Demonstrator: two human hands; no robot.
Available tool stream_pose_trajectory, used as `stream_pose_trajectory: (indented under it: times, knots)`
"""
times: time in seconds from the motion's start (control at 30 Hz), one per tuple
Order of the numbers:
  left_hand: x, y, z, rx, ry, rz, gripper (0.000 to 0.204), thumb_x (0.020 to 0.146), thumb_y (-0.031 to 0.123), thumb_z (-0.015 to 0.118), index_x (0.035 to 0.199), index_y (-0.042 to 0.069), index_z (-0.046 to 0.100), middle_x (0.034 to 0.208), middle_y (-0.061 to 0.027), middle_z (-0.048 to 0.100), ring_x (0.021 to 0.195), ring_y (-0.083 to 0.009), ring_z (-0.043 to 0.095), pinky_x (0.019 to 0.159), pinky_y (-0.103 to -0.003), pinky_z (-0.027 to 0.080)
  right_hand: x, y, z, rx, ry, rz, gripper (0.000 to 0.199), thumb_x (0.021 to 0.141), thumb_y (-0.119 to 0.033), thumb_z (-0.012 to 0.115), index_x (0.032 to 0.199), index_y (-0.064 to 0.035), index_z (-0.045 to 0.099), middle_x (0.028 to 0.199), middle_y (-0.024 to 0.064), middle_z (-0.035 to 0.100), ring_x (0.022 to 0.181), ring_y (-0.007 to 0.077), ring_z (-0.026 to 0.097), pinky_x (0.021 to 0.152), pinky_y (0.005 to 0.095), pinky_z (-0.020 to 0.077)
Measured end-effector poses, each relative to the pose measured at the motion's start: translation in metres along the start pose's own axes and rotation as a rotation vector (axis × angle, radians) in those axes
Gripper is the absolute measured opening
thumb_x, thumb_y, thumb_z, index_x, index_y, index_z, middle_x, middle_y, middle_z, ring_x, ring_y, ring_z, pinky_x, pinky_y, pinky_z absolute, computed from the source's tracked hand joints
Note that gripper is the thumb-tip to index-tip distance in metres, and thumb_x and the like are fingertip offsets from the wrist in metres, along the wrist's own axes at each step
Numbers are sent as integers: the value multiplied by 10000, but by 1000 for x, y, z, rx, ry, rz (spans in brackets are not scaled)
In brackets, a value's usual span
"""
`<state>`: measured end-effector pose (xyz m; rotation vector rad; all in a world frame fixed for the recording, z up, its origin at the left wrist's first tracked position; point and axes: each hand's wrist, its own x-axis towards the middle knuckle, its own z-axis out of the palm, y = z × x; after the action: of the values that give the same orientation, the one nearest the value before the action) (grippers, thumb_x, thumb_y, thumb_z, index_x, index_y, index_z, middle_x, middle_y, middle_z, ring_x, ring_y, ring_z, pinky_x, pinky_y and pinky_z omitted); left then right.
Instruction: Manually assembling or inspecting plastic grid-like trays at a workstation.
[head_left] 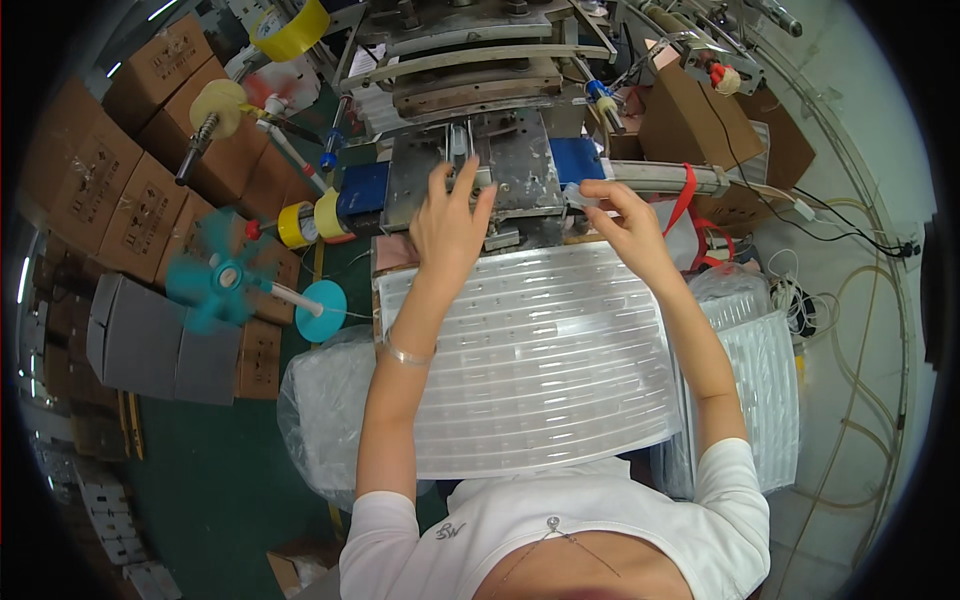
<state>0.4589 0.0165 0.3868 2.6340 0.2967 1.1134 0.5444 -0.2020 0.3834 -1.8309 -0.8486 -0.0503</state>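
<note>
A dark metal machine plate (410, 165) lies in front of me, with a slotted metal fixture (459, 140) on it. My left hand (450, 230) is over the plate's near part, its fingers spread apart, and the fingertips are close to the fixture. Whether they touch it I cannot tell. Right of the plate, my right hand (628, 228) pinches a small clear plastic piece (577, 196) between thumb and fingers. Below both hands, a large whitish ribbed tray (530, 370) spreads toward my body, with rows of small clear parts in it.
A teal fan (225, 277) with blurred blades stands at the left, before stacked cardboard boxes (120, 200). Yellow tape rolls (296, 225) hang left of the machine. Another ribbed tray (755, 390) and plastic wrapping (325, 405) flank the large tray. Red straps (685, 200) hang at the right.
</note>
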Motion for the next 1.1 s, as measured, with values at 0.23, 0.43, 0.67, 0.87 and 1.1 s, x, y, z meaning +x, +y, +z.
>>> stream_pose_trajectory:
  times: [0.23, 0.43, 0.67, 0.87, 1.1]
  knots:
    - [48, 11, 24, 139, -313, -41, 294, 845, 333, 583, 1049, 123, 617, 963, -115, 592, 806, -319, 622, 643, -409, 497, 41, -9, 40, -168, 225, -179, 275, 816, -92, 646, 1085, -59, 601, 960, 81, 651, 790, 191, 635, 673, 273, 520]
    - [-57, 4, 7, -491, -124, -197, 285, 793, 194, 662, 1062, 121, 606, 885, -90, 574, 763, -259, 605, 630, -377, 470, 86, 7, 77, -662, 231, -403, 247, 761, -160, 649, 1001, -111, 615, 829, 62, 627, 750, 281, 617, 619, 374, 507]
    - [-111, 40, 1, -519, -378, -154, 295, 793, 205, 665, 1070, 121, 609, 879, -79, 607, 812, -283, 613, 683, -368, 487, 83, 19, 82, -531, 337, -305, 345, 787, -225, 635, 1104, -101, 572, 1046, 125, 575, 965, 309, 554, 800, 393, 470]
    - [-102, 32, 0, -481, -318, -260, 229, 764, 147, 684, 967, 87, 598, 925, -71, 627, 838, -283, 622, 684, -369, 490, 30, 10, 25, -335, 215, -221, 327, 800, -189, 603, 1109, -91, 561, 1121, 128, 566, 1000, 331, 559, 833, 392, 462]
    - [-122, 66, 29, -533, -398, 70, 200, 740, 127, 688, 920, 92, 607, 897, -70, 612, 752, -261, 627, 641, -352, 493, -81, 46, -16, -627, -436, -77, 211, 768, -127, 600, 969, -167, 651, 875, 88, 608, 816, 280, 619, 656, 381, 508]
